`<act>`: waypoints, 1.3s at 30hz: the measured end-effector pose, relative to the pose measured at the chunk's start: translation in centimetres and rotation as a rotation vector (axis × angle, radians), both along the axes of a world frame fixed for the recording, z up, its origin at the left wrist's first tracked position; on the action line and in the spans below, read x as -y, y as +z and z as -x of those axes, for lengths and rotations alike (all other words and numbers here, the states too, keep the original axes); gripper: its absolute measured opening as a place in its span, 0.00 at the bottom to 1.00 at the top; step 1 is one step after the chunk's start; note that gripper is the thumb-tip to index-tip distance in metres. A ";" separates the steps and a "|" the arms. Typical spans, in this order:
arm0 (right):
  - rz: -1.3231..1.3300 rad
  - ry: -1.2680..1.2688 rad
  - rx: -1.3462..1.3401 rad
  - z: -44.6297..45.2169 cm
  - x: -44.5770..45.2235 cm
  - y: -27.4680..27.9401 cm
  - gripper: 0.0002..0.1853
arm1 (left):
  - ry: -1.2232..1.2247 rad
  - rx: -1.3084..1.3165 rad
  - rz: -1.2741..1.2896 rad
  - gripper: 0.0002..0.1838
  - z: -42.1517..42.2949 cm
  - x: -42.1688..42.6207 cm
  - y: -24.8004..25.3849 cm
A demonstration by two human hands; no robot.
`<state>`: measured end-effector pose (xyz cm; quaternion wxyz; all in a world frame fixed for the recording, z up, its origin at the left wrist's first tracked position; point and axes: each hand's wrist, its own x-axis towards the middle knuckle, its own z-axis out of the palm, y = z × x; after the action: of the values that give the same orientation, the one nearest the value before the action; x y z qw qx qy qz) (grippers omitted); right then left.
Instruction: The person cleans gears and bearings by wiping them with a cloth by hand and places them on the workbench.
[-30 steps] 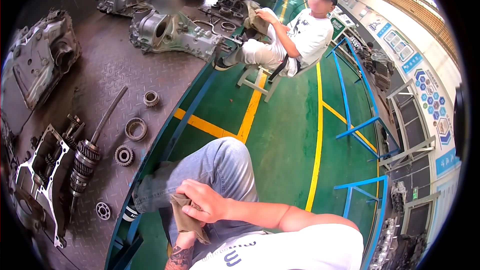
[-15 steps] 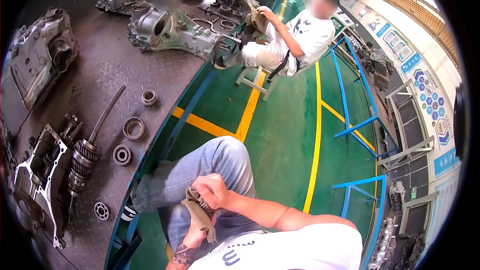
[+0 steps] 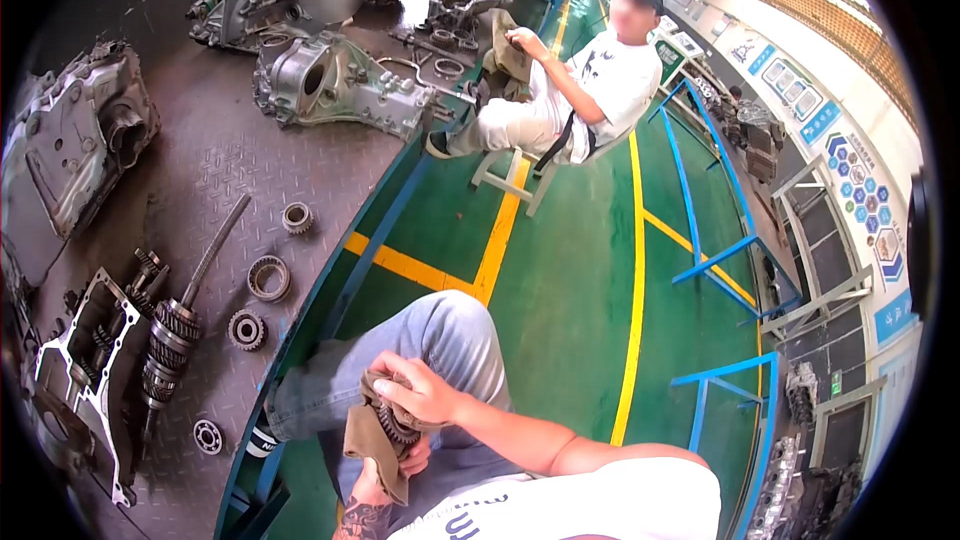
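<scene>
Above my lap, a dark toothed gear [image 3: 396,422] is partly wrapped in a brown cloth [image 3: 366,442]. My left hand [image 3: 384,480], below with a tattooed forearm, is closed around the gear and the cloth's lower part. From above, my right hand [image 3: 418,392] is closed on the cloth and presses it against the gear's upper side. Fingers and cloth hide part of the gear.
On the metal table [image 3: 215,185] to my left lie a gear shaft [image 3: 172,345], a bearing [image 3: 208,437], a ring gear [image 3: 268,279], an open housing [image 3: 90,380] and a gearbox casing [image 3: 340,80]. A seated co-worker [image 3: 600,80] holds a cloth. Blue frames [image 3: 715,380] stand right.
My hands have shifted slightly with the gear and cloth, showing more of the gear's teeth. The cloth now hangs further left. The view has tilted a little.
</scene>
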<state>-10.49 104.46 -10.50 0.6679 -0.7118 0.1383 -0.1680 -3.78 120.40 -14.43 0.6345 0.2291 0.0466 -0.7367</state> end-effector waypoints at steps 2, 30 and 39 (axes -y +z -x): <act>-0.124 0.032 0.018 0.1 -0.1 0.7 0.11 | -0.007 -0.083 0.031 0.20 -0.2 -0.1 0.0; 0.310 0.121 0.085 1.3 -0.6 1.9 0.25 | 0.224 0.512 -0.080 0.19 -1.0 -0.9 0.6; 0.532 -0.016 0.593 2.0 -2.8 5.9 0.21 | 0.512 0.752 -0.153 0.10 -0.4 -0.9 3.6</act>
<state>-12.48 107.29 -4.60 0.4700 -0.7794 -0.1033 -0.4012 -3.40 121.30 -10.78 0.7501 0.5077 -0.0777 -0.4165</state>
